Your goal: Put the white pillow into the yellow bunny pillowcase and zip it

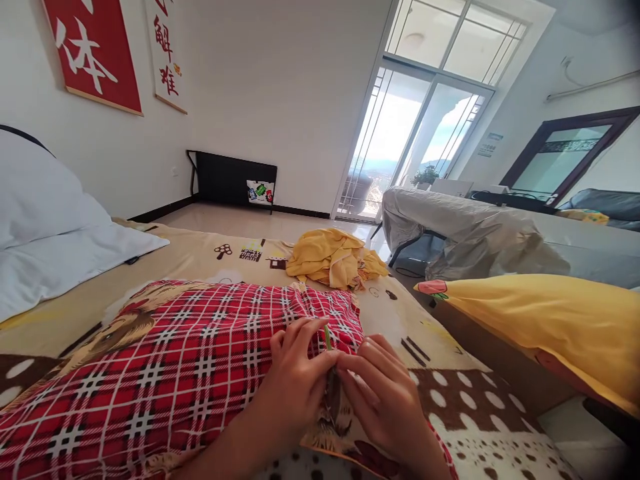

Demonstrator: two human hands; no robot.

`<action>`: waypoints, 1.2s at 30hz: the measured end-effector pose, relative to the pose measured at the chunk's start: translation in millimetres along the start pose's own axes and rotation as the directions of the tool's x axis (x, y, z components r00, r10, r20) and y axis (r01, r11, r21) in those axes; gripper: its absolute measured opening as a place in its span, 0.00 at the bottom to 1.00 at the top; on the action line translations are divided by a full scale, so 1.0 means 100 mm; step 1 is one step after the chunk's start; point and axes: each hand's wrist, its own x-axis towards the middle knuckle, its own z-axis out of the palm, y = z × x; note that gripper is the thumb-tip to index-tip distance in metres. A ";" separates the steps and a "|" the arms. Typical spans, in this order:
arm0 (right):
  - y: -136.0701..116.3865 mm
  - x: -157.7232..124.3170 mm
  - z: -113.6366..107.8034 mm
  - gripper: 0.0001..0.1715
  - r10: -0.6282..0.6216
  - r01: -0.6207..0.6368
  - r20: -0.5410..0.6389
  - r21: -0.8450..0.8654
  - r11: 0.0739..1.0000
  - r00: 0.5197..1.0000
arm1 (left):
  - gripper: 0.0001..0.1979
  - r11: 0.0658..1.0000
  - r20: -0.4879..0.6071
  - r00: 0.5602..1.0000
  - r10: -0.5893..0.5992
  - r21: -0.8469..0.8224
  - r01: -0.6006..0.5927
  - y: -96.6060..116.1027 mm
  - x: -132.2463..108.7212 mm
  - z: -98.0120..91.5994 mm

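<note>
A red plaid pillowcase [210, 353], plump as if filled, lies on the bed in front of me. My left hand [303, 363] pinches its right end, thumb and fingers pressed together. Close against it, my right hand [383, 383] grips the same end, with the thumbs and fingertips of both hands nearly touching. A thin green strip [327, 337] shows just beyond the fingertips; I cannot make out what it is. Below the hands, a printed animal-face part of the cloth hangs down. The fingers hide the exact edge they hold.
A crumpled yellow cloth [333, 259] lies on the patterned bed sheet [200, 247] beyond the pillowcase. To the left is a white pillow [60, 220]. A yellow pillow [545, 320] rests at the right, beside furniture under plastic sheeting [450, 220]. A black folded frame [230, 177] leans on the wall.
</note>
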 end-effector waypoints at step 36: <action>0.04 0.00 -0.04 0.09 -0.008 0.010 0.141 -0.018 1.000 0.990 | 0.09 0.938 0.066 0.985 -0.158 0.322 0.128 0.21 -0.12 0.19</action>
